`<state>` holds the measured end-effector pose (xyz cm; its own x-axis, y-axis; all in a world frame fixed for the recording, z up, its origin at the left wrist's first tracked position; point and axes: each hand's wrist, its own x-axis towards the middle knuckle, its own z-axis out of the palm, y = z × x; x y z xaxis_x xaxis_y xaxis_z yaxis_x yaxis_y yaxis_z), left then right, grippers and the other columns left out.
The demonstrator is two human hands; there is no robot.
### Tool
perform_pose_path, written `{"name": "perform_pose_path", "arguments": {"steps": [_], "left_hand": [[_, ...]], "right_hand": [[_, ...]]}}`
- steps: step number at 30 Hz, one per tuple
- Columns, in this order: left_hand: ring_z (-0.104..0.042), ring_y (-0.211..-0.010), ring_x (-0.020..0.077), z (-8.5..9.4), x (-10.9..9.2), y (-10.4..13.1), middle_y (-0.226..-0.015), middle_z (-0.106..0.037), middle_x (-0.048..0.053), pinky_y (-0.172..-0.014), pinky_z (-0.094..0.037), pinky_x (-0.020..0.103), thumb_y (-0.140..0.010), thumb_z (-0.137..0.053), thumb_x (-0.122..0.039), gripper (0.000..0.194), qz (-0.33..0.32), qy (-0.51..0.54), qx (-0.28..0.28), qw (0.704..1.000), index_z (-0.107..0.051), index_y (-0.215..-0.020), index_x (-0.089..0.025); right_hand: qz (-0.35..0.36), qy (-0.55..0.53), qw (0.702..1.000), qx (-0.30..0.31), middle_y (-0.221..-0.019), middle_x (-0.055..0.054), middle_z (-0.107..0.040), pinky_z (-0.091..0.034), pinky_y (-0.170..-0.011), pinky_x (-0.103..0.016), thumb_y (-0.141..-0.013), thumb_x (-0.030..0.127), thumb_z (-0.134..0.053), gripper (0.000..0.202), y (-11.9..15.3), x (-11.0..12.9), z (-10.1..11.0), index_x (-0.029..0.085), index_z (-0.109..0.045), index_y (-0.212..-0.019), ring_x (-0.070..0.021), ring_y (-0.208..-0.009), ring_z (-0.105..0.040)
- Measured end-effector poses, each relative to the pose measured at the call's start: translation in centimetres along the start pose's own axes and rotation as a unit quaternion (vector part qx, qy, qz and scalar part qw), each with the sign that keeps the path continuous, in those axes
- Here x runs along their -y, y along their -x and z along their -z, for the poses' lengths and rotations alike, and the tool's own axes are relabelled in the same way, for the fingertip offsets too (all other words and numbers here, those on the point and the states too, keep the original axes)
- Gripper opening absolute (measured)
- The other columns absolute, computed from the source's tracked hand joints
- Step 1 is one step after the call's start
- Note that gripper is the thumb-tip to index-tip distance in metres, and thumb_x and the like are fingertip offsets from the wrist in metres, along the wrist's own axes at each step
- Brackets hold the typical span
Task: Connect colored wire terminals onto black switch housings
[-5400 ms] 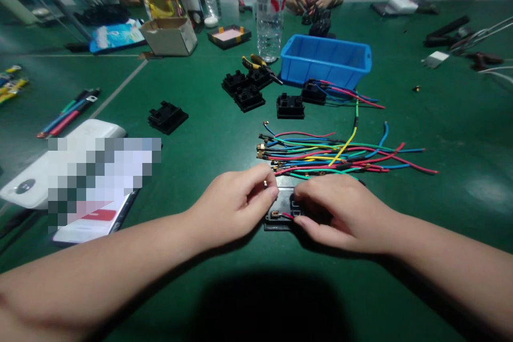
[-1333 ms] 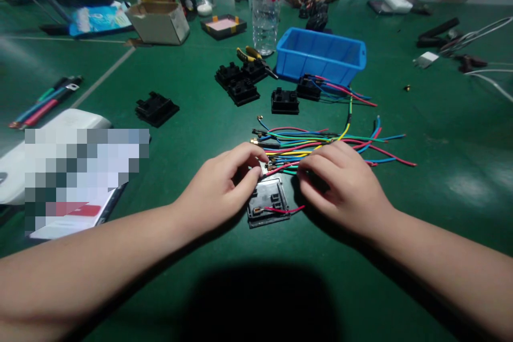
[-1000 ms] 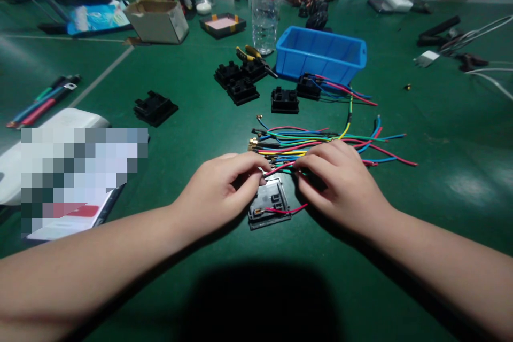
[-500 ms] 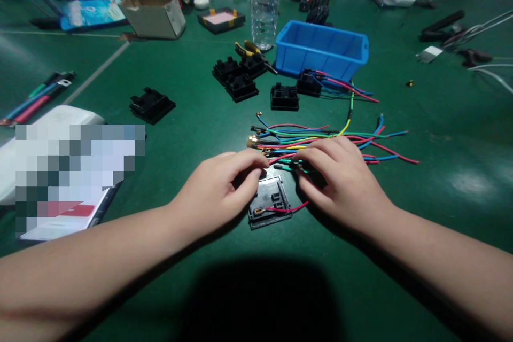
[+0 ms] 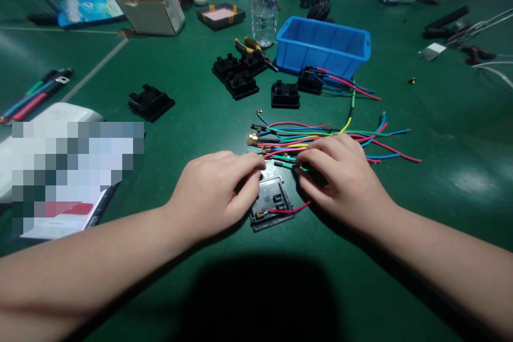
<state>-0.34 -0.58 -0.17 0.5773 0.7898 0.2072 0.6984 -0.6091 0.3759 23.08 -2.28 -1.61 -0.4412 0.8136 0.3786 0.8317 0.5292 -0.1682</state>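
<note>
On the green table (image 5: 208,123), the loose wires (image 5: 304,145) run left to right just beyond your hands; your left hand (image 5: 218,189) curls, thumb and forefinger nearly meeting, its hold hidden; your right hand (image 5: 340,173) curls nearer the wires; the black housing (image 5: 267,199) lies between, closer to your left fingertips; a green wire (image 5: 286,165) reaches left from your right fingertips, though whether pinched cannot be told.

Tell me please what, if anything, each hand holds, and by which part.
The right hand seems to pinch a green wire near its black end. For the left hand, I cannot tell.
</note>
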Motion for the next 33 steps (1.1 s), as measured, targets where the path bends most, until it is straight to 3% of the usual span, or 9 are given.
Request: {"name": "perform_pose_path", "arguments": {"steps": [4,10,16,21,27,33], "left_hand": [[-0.064,-0.081,0.0226,0.0,-0.1,-0.2,-0.087,-0.069,0.004,-0.071,-0.047,0.035,-0.094,-0.045,-0.025,0.019,0.003,0.027,-0.002,1.000,-0.062,-0.093,-0.018],[-0.055,-0.070,0.0149,0.0,0.0,-0.6,-0.078,-0.058,-0.002,-0.064,-0.041,0.029,-0.087,-0.047,-0.016,0.006,0.093,0.165,-0.001,0.982,-0.052,-0.086,-0.019],[-0.057,-0.079,0.0147,-0.1,0.4,-0.7,-0.085,-0.058,-0.002,-0.073,-0.044,0.029,-0.074,-0.040,-0.003,0.027,0.119,0.241,-0.008,0.963,-0.050,-0.092,-0.021],[-0.052,-0.075,0.0157,-0.2,0.3,-0.7,-0.086,-0.055,0.000,-0.070,-0.041,0.030,-0.075,-0.043,-0.005,0.025,0.123,0.194,0.003,0.973,-0.050,-0.094,-0.020],[-0.053,-0.073,0.0155,-0.3,0.2,-0.8,-0.090,-0.057,0.001,-0.067,-0.041,0.030,-0.083,-0.048,-0.014,0.016,0.114,0.163,0.006,0.980,-0.051,-0.098,-0.019],[-0.055,-0.073,0.0162,-0.2,0.2,-0.7,-0.089,-0.061,0.002,-0.067,-0.043,0.030,-0.087,-0.050,-0.017,0.015,0.104,0.131,0.020,0.986,-0.054,-0.102,-0.019]], "right_hand": [[-0.001,0.009,1.000,0.001,-0.097,-0.008,-0.065,-0.041,-0.080,-0.042,-0.091,0.026,-0.058,0.011,0.0,0.0,0.0,0.019,-0.066,-0.089,-0.0257,-0.092,-0.054],[0.011,0.009,1.000,-0.005,-0.099,-0.010,-0.064,-0.041,-0.078,-0.042,-0.089,0.022,-0.061,0.009,0.1,-0.1,-0.2,0.018,-0.068,-0.088,-0.0266,-0.092,-0.052],[0.026,-0.012,0.999,-0.021,-0.097,-0.009,-0.065,-0.042,-0.080,-0.042,-0.090,0.019,-0.059,0.009,0.0,0.0,-0.1,0.017,-0.067,-0.086,-0.0250,-0.091,-0.054],[0.036,-0.048,0.997,-0.042,-0.095,-0.008,-0.069,-0.044,-0.080,-0.041,-0.090,0.018,-0.060,0.005,-0.1,0.1,0.3,0.017,-0.063,-0.088,-0.0233,-0.089,-0.057],[0.053,-0.081,0.993,-0.063,-0.084,-0.006,-0.069,-0.047,-0.070,-0.035,-0.091,0.017,-0.056,0.004,-0.2,0.3,0.8,0.019,-0.059,-0.089,-0.0195,-0.076,-0.059],[0.020,-0.119,0.988,-0.093,-0.099,-0.005,-0.072,-0.053,-0.068,-0.034,-0.091,0.016,-0.055,0.030,0.3,0.7,1.2,0.028,-0.057,-0.119,-0.0196,-0.078,-0.067]]}}
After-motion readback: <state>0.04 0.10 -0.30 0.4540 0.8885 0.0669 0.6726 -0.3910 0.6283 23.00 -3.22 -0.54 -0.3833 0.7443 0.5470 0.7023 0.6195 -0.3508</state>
